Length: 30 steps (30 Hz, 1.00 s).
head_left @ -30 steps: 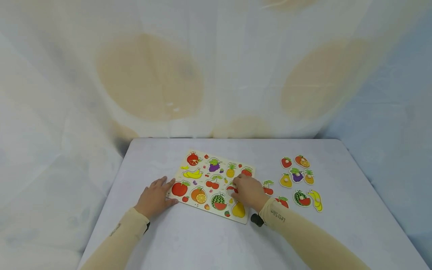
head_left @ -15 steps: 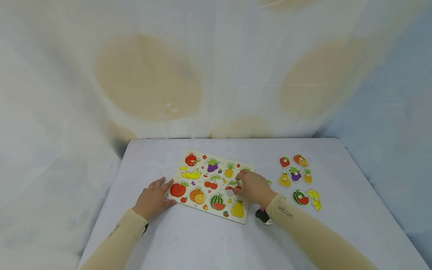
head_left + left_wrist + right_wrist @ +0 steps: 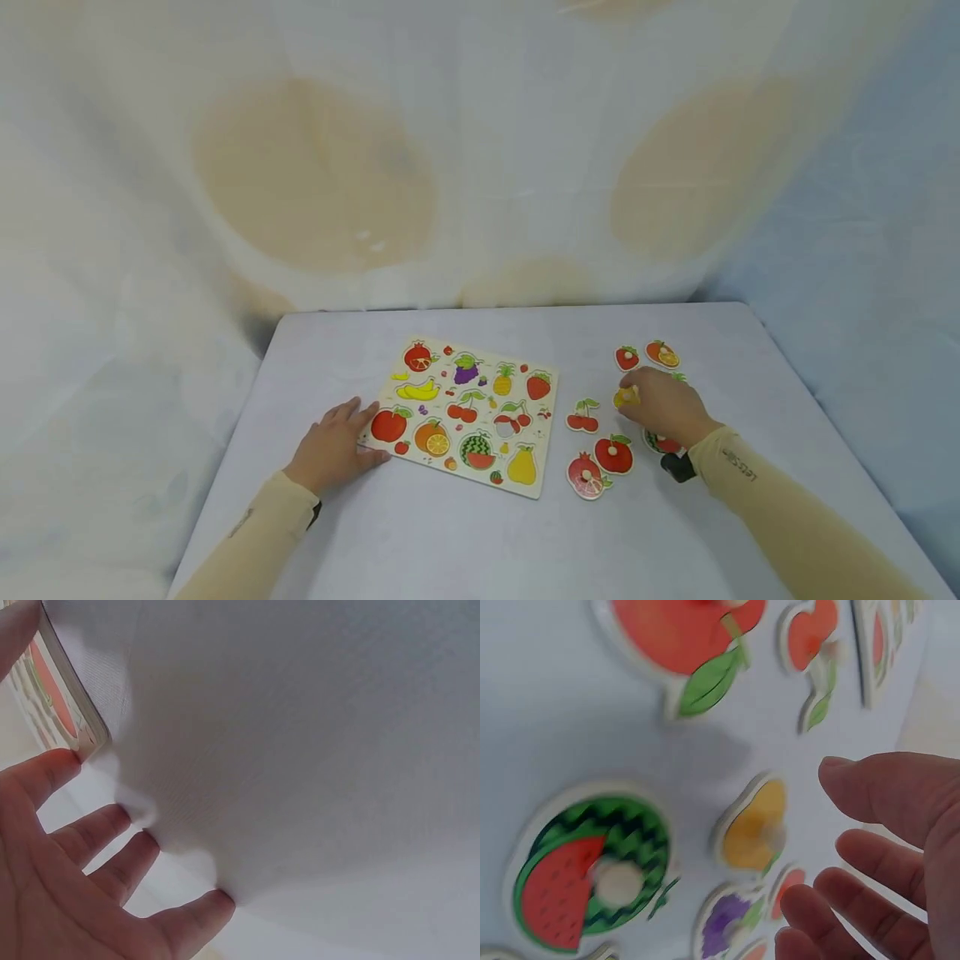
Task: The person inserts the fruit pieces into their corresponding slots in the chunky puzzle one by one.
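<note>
My right hand (image 3: 663,406) reaches over the loose fruit pieces, thumb and fingers apart around the yellow pear piece (image 3: 742,844). In the right wrist view a gap shows between those fingers and the pear with its small knob. Watermelon (image 3: 641,832) and grape (image 3: 720,930) pieces lie close to it. My left hand (image 3: 327,446) rests spread at the left corner of the fruit puzzle board (image 3: 457,479), thumb and index finger touching its edges. Printed fruits cover that board, among them a yellow pear and red cherries.
Cherry (image 3: 582,416), apple (image 3: 622,462) and pomegranate (image 3: 581,475) pieces lie right of the board. Strawberry (image 3: 626,361) and orange (image 3: 656,350) pieces sit farther back. A white table (image 3: 465,550) bears everything; a patterned curtain (image 3: 525,167) hangs behind.
My right hand has left the red-and-white fruit on the board's right side and moved right to the pear piece. The cherry, apple and pomegranate pieces are now uncovered. My left hand stays put.
</note>
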Each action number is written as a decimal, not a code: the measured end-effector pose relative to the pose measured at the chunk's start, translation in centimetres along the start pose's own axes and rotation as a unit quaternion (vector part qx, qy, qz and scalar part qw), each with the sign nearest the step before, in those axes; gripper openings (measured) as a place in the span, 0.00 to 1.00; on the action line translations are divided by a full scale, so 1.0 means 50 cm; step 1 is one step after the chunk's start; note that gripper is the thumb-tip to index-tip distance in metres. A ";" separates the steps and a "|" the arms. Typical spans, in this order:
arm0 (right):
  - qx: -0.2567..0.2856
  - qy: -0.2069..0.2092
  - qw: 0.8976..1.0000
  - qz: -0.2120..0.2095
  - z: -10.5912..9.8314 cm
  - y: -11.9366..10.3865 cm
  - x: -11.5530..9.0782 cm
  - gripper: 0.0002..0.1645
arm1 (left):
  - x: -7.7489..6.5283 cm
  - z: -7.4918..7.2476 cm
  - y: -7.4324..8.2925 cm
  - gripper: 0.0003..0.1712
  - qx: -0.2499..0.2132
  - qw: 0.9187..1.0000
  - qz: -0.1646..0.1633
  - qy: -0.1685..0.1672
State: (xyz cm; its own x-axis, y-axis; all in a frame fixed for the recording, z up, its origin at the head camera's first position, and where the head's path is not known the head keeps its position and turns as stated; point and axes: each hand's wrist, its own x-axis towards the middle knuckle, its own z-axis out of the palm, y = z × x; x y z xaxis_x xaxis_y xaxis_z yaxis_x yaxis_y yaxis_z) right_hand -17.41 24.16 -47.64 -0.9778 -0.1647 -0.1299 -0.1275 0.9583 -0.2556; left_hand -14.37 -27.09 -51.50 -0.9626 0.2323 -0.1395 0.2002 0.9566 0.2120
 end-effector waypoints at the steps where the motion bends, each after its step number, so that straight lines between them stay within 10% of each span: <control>1: -0.002 0.001 1.000 -0.001 0.001 0.010 -0.002 0.25 | -0.001 0.000 -0.001 0.48 0.000 1.000 -0.001 0.000; 30: -0.033 -0.034 0.997 -0.065 0.020 0.064 0.025 0.24 | -0.001 0.007 -0.003 0.48 0.006 1.000 0.003 0.012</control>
State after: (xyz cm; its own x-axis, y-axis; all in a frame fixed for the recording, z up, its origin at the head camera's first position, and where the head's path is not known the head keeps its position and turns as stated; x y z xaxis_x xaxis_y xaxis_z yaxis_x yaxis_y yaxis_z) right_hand -18.88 26.77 -49.56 -0.9389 -0.3017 -0.1658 -0.2650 0.9408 -0.2112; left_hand -14.31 -27.20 -51.89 -0.9651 0.2348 -0.1157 0.2088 0.9572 0.2003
